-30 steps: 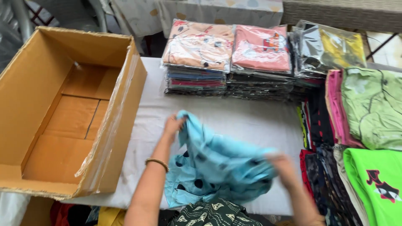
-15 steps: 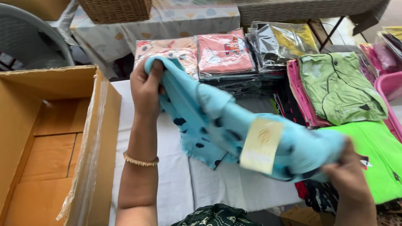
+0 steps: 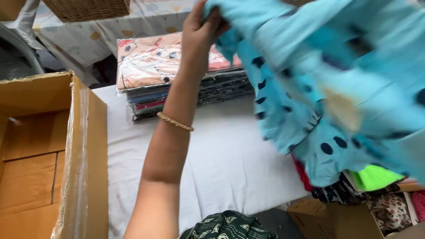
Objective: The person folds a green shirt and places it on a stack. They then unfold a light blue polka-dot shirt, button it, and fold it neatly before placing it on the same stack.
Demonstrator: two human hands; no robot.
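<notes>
My left hand [image 3: 201,27] is raised high and grips one edge of a light blue garment with dark spots [image 3: 310,79]. A gold bracelet sits on that wrist. The garment hangs spread out in the air over the right half of the view and has a pale paper tag [image 3: 341,108] on it. My right hand is hidden behind the cloth or out of frame.
An open cardboard box [image 3: 84,146] stands at the left on a white-covered table [image 3: 221,155]. Stacks of wrapped folded clothes [image 3: 150,75] lie at the table's back. More clothes, some neon green [image 3: 374,177], and a small box [image 3: 336,219] sit at lower right. A wicker basket [image 3: 88,9] is behind.
Both hands lifted the blue garment from the table up to head height and spread it. The right hand, visible before, is now out of sight behind the cloth.
</notes>
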